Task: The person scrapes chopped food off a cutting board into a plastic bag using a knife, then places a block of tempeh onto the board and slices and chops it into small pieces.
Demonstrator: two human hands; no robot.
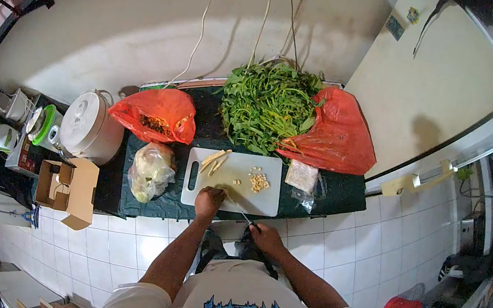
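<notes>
A white cutting board (263, 206) lies on the dark green table cover. My left hand (209, 203) is at the board's lower left edge, its fingers drawn together over something too small to make out. My right hand (267, 239) is closed around the dark handle of a knife (241, 208), just off the board's front edge, with the blade pointing up and left over the board. Several pale yellow sticks (214, 160) lie at the board's upper left. A small pile of cut pieces (259, 183) sits on the right, with a few pieces beside it.
Behind the board are leafy greens (268, 105), a red bag (342, 134) and another open red bag (161, 114). A clear plastic bag (151, 173) is left of the board; a wrapped pale block (302, 177) is right. Farther left stand a cardboard box (81, 191) and white cooker (90, 126).
</notes>
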